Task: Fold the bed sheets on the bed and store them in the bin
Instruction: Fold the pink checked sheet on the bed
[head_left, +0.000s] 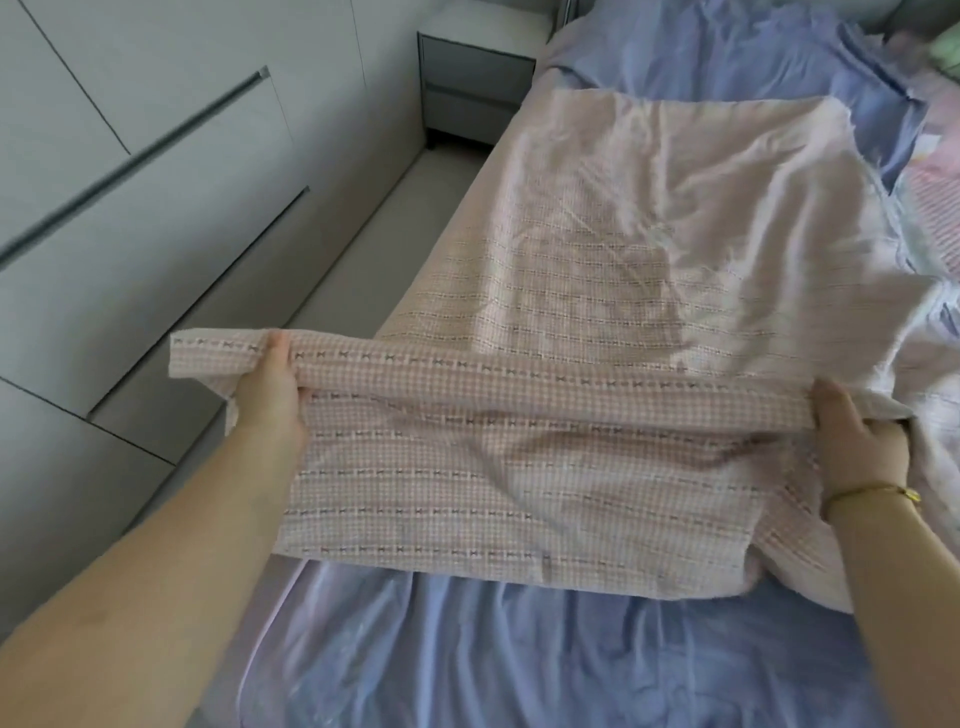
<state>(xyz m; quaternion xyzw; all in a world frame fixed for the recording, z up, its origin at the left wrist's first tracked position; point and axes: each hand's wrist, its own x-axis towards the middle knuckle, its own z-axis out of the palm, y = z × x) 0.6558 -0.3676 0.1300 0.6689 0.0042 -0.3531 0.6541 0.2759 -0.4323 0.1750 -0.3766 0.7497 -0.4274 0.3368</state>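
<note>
Forearms, pink sheet (519, 467) fold crosswise

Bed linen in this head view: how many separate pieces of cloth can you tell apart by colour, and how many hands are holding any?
Pink checked sheet: 1, with both the left hand and the right hand closed on its folded edge
Blue sheet: 1, spread under it
Mixed pastel cloth at the right edge: pieces too bunched to count, taken as 1 pile
Total: 3

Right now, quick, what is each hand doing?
Left hand: closed, gripping the folded edge of the pink checked sheet.
Right hand: closed, gripping the same edge at its other end.
</note>
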